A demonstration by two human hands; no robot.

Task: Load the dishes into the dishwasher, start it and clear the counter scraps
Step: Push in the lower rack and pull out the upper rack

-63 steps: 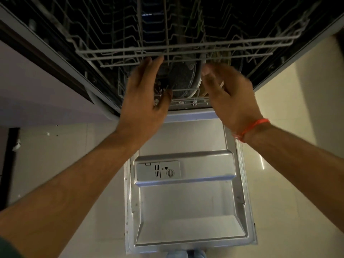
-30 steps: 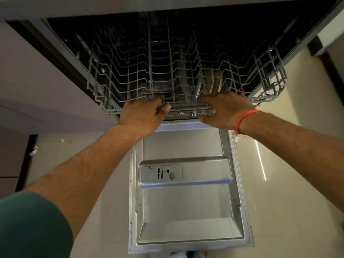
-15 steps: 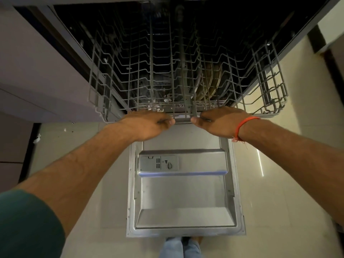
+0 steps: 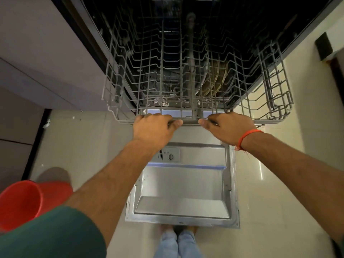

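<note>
Both hands were on it: the left hand and the right hand each had fingers curled round the front rail of the upper rack, which stood drawn out of the dishwasher above the dropped door. Stacked plates showed beneath, toward one o'clock. A red bucket sat at eight o'clock. This looked like the loading step; next called for either filling the rack or sliding it level along its runners.
</note>
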